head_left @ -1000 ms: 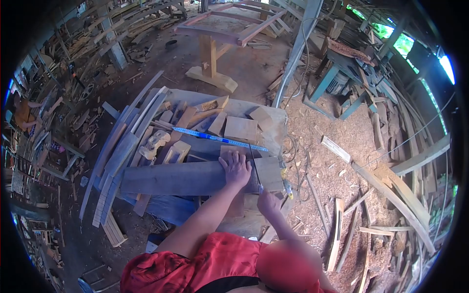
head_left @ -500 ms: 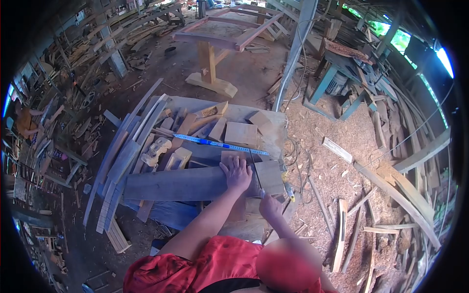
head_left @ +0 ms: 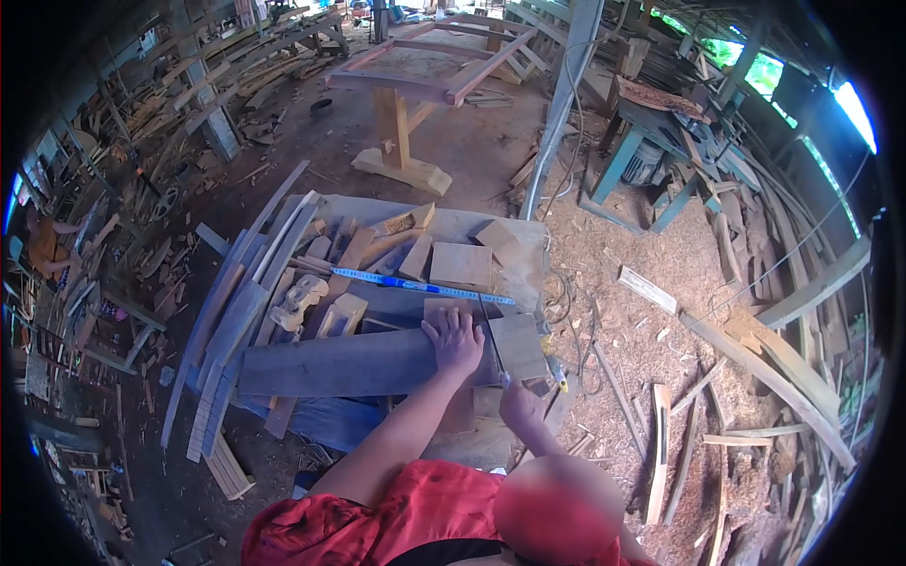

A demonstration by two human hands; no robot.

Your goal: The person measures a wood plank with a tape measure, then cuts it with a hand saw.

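A long dark wooden board (head_left: 330, 363) lies across the cluttered workbench. My left hand (head_left: 456, 341) rests flat on its right part, fingers spread over the far edge and a small brown block (head_left: 448, 307). My right hand (head_left: 524, 407) is closed at the near edge, around the handle of what looks like a handsaw (head_left: 492, 332). Its thin dark blade shows nearly edge-on and runs away from me across the board, just right of my left hand. Right of the blade is a lighter board end (head_left: 519, 344). A blue-and-white tape measure strip (head_left: 453, 291) with a blue marker (head_left: 406, 283) lies beyond.
Wood blocks (head_left: 462, 264) and a carved piece (head_left: 300, 304) cover the bench. Long curved strips (head_left: 247, 302) lie along its left side. A metal post (head_left: 564, 113) stands behind, a teal machine stand (head_left: 618, 165) at right. Another person (head_left: 45, 247) is far left.
My right hand and the saw have shifted very slightly left in view, along with the whole scene. My left hand stays flat on the board.
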